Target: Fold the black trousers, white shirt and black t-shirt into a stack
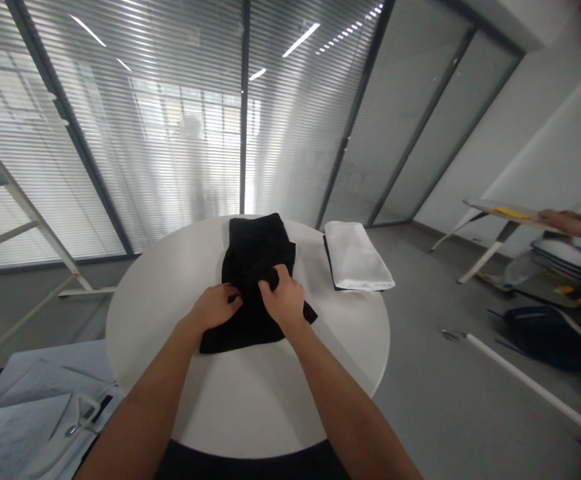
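A black cloth garment (258, 247) lies partly spread on the round white table (140, 313); its exact kind cannot be made out. My right hand (284, 299) grips a bunched, rounded part of the black cloth near its middle, thumb on the near side and fingers over the top. At the cloth's left edge, my left hand (216, 307) is curled with thumb and fingers closed on the fabric. The near part of the garment fans out flat below both hands, with one corner sticking out to the right past my right wrist.
A flat white bag or folded cloth (358, 257) rests on something dark at the table's right. Papers (35, 400) cover a surface at lower left, beside a white frame stand (45, 233). Far right, a person's arm (575, 223) reaches over another table (500, 208). A dark bag (550, 333) lies on the floor.
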Available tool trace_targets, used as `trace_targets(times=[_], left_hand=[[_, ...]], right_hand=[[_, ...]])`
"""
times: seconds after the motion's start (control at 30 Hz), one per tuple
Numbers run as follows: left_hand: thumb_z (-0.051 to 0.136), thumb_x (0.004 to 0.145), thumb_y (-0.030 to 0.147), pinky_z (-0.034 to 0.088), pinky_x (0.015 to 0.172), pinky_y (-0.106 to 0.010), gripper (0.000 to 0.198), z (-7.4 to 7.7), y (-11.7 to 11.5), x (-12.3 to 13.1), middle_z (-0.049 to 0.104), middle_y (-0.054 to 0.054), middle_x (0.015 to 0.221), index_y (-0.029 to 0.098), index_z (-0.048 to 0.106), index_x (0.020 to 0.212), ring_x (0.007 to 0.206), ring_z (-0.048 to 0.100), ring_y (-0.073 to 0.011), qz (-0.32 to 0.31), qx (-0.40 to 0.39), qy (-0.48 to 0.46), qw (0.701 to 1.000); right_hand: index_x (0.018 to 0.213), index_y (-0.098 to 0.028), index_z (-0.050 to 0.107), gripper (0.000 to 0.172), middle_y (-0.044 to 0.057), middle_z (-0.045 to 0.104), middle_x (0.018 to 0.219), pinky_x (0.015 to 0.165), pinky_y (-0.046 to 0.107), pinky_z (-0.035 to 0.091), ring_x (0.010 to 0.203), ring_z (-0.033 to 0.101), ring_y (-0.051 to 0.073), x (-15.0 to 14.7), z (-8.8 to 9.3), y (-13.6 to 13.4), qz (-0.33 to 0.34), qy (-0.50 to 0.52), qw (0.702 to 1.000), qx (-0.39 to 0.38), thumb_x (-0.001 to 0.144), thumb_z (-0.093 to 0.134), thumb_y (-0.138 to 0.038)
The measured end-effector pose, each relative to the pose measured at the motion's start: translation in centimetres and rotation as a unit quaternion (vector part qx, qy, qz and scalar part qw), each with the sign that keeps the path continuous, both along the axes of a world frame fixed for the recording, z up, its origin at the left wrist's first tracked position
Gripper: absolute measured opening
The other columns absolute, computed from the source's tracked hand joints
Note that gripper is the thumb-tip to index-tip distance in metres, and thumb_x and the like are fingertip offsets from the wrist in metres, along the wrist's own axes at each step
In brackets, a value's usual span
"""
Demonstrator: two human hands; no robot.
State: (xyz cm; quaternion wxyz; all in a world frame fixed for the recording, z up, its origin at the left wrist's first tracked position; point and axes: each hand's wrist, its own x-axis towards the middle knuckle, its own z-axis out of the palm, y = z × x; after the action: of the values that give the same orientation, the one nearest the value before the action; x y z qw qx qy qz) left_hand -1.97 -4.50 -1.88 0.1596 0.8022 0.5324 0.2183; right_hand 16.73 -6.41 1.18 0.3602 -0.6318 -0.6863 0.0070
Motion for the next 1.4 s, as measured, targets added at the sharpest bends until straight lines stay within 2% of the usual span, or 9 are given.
trace_targets(times=[0.13,0.27,0.37,0.53,0.77,0.97,1.07,1.27,1.4], left_hand=[[0.043,0.088,0.045,0.044,0.071,-0.034,0.041,0.2,-0.1,-0.3,0.067,-0.007,0.068,0.022,0.073,0.073,0.068,0.064,-0.0240,0.035,-0.049,-0.062,0.996],[0.032,0.092,0.051,0.044,0.071,-0.032,0.055,0.2,-0.1,-0.3,0.063,-0.004,0.060,0.020,0.067,0.065,0.067,0.061,-0.0218,0.063,-0.075,-0.235,0.967],[0.043,0.088,0.050,0.043,0.066,-0.031,0.044,0.3,0.0,0.0,0.058,-0.001,0.060,0.019,0.058,0.061,0.065,0.056,-0.0195,0.064,-0.088,-0.279,0.954],[0.057,0.077,0.036,0.042,0.062,-0.028,0.018,0.1,0.6,0.1,0.056,0.002,0.065,0.019,0.055,0.071,0.065,0.054,-0.0163,0.063,-0.069,-0.304,0.948],[0.064,0.072,0.036,0.047,0.065,-0.027,0.036,0.8,0.4,0.4,0.065,0.000,0.083,0.019,0.058,0.103,0.072,0.060,-0.0157,0.120,-0.057,-0.442,0.887],[0.067,0.069,0.029,0.045,0.044,-0.022,0.061,1.4,0.0,0.4,0.057,0.004,0.083,0.028,0.044,0.125,0.053,0.054,-0.0098,0.135,-0.095,-0.531,0.831],[0.065,0.073,0.034,0.049,0.044,-0.025,0.060,1.3,0.0,0.1,0.054,0.003,0.085,0.030,0.044,0.129,0.058,0.057,-0.0118,0.116,-0.099,-0.498,0.854],[0.058,0.083,0.043,0.052,0.075,-0.032,0.045,0.5,-0.4,-0.1,0.067,-0.002,0.080,0.025,0.062,0.124,0.076,0.065,-0.0194,0.025,-0.089,-0.248,0.964],[0.059,0.081,0.036,0.052,0.075,-0.031,0.040,0.2,-0.6,0.1,0.070,-0.004,0.082,0.021,0.065,0.118,0.078,0.067,-0.0200,-0.043,-0.141,-0.265,0.953]], right_hand=[[0.112,-0.020,0.053,0.028,0.006,0.070,0.084,0.068,0.030,0.043,0.077,0.067,0.024,0.3,0.1,0.1,0.009,0.018,1.000,0.007,0.093,0.042,-0.036],[0.111,-0.022,0.056,0.025,0.004,0.072,0.091,0.073,0.030,0.045,0.083,0.068,0.023,-0.1,-0.4,-0.3,0.190,-0.059,0.980,-0.027,0.089,0.051,-0.033],[0.115,-0.022,0.056,0.032,0.005,0.072,0.100,0.077,0.031,0.046,0.091,0.067,0.023,-0.5,-0.8,-0.8,0.306,-0.112,0.944,-0.057,0.084,0.059,-0.031],[0.122,-0.025,0.055,0.042,0.004,0.068,0.115,0.086,0.034,0.047,0.105,0.064,0.023,0.3,0.0,-1.0,0.360,-0.110,0.922,-0.087,0.081,0.063,-0.029],[0.130,-0.030,0.053,0.064,0.004,0.069,0.114,0.078,0.032,0.047,0.098,0.066,0.026,3.7,0.6,-0.2,0.305,-0.100,0.929,-0.185,0.069,0.074,-0.029],[0.096,-0.024,0.063,0.025,0.001,0.070,0.095,0.076,0.029,0.045,0.088,0.065,0.021,5.1,1.2,0.8,0.274,-0.061,0.948,-0.150,0.074,0.056,-0.014],[0.092,-0.023,0.060,0.027,0.000,0.068,0.090,0.077,0.028,0.045,0.086,0.063,0.018,5.1,1.8,1.1,0.241,0.014,0.969,-0.051,0.072,0.049,-0.009],[0.098,-0.022,0.059,0.023,0.004,0.067,0.091,0.078,0.033,0.045,0.086,0.063,0.023,5.0,1.5,1.7,0.046,0.114,0.990,0.068,0.078,0.049,-0.017],[0.105,-0.022,0.058,0.024,0.006,0.068,0.088,0.074,0.034,0.045,0.083,0.063,0.025,5.2,1.4,2.1,-0.039,0.095,0.995,0.008,0.083,0.049,-0.023]])
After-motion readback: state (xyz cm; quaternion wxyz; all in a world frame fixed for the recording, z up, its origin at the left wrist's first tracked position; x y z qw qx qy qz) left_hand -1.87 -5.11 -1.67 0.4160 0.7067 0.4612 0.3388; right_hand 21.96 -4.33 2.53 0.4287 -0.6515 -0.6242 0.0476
